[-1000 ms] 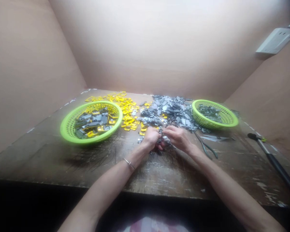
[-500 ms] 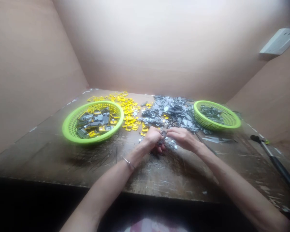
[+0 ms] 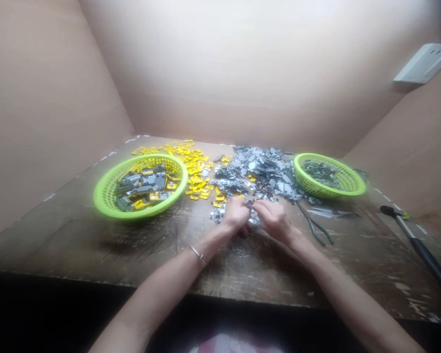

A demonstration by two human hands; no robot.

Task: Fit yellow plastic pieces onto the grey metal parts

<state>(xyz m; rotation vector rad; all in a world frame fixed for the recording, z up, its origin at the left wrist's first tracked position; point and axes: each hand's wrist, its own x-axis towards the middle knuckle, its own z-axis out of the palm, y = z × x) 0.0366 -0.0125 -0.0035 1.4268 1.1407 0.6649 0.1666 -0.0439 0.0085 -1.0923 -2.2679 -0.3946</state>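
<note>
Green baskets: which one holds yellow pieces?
The left-hand basket, beside the yellow pile, holds yellow pieces and grey pieces; the right-hand basket shows only dark grey pieces.

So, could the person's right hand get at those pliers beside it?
Probably yes: the pliers lie on the worn wooden table just right of the right hand, with nothing standing between them.

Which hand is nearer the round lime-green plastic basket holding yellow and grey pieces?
Left: the left hand is right of the basket, not touching; the right hand is farther right.
</note>
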